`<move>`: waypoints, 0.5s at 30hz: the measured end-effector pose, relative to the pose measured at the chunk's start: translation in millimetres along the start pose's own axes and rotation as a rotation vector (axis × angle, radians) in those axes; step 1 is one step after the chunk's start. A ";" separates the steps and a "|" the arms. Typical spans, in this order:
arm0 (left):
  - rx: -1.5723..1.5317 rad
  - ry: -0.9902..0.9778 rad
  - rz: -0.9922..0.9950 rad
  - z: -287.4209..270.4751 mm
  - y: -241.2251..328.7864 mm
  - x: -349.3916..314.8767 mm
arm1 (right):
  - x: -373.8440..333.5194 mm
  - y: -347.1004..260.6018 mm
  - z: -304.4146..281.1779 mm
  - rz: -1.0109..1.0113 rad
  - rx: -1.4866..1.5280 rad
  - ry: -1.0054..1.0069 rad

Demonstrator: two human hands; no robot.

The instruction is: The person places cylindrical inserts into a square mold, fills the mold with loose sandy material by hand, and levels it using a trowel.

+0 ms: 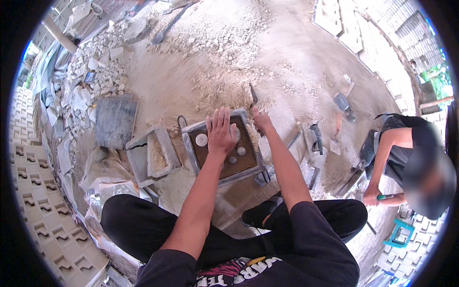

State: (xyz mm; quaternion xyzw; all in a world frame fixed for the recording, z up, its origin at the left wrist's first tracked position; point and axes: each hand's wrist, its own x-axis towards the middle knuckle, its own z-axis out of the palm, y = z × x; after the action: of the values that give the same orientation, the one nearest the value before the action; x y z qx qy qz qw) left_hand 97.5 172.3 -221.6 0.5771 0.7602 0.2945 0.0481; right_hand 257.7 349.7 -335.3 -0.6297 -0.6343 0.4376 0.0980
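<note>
A square grey mold (190,152) lies in front of my crossed legs, brown inside, with several pale round pieces in it. My left hand (222,133) is laid flat over its far half, fingers stretched forward, and covers part of the inside. At the mold's far right corner my right hand (262,121) is closed around a small trowel (253,94). Its narrow dark blade points away from me over the sandy ground. Most of the trowel's handle is hidden by my fingers.
Left of the mold sits another grey frame (137,161), near a dark flat board (114,122) and broken stones (102,79). Pale rubble (224,33) is heaped at the far side. Hand tools (315,138) lie to the right, where a co-worker (389,148) grips a green-handled tool (384,196).
</note>
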 end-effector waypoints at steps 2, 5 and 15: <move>0.029 -0.012 -0.014 -2.1 -9.9 -1.0 | -7.3 -16.9 23.7 -0.042 0.013 0.006; 0.053 -0.010 -0.042 -8.1 -24.4 -6.2 | -24.5 -53.3 20.5 0.137 0.242 -0.255; -0.030 0.061 -0.041 1.4 -21.6 -3.2 | -99.8 -56.5 -52.2 0.141 0.390 -0.209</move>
State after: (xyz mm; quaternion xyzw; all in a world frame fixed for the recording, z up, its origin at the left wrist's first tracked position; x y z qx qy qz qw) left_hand 80.8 166.5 -234.5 0.5512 0.7685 0.3225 0.0394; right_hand 271.4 293.8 -223.1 -0.5929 -0.4986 0.6206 0.1209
